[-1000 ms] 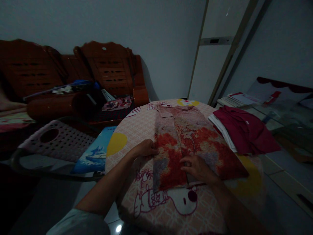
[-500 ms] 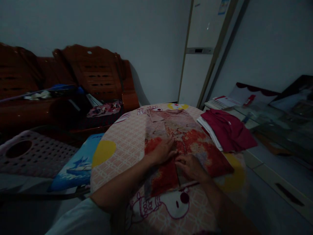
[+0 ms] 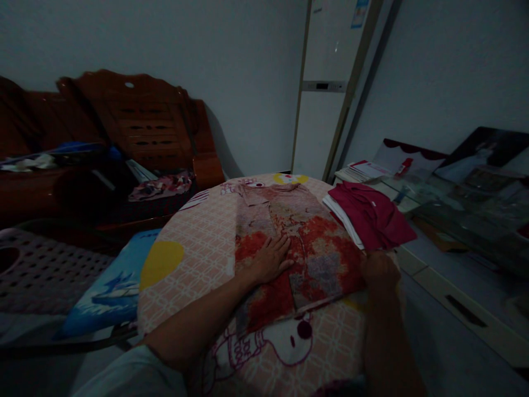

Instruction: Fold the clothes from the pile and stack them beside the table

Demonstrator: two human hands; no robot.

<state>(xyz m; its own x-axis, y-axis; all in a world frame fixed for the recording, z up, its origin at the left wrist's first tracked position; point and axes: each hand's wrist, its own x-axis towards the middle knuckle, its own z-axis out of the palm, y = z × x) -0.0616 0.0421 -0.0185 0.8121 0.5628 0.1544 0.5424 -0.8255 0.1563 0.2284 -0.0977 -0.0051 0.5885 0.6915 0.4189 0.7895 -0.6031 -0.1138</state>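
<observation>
A red and grey patterned shirt [image 3: 326,242] lies on the round table, its collar end away from me and one side folded in. My left hand [image 3: 270,262] rests flat on the middle of the shirt with its fingers stretched out. At the shirt's near right corner, my right hand [image 3: 381,270] is closed on the fabric, covering that corner. Just beyond my right hand sits a stack of folded clothes [image 3: 372,215], dark pink on top with white below.
A patterned cloth [image 3: 198,248] covers the round table. On the left are a wooden sofa [image 3: 140,121] with things on it, a blue cushion [image 3: 111,286] and a perforated chair [image 3: 61,270]. A glass-topped cabinet [image 3: 433,201] stands on the right.
My right hand has moved right, from the shirt's middle to its near right corner. My left hand has flattened on the fabric. The view has turned slightly right.
</observation>
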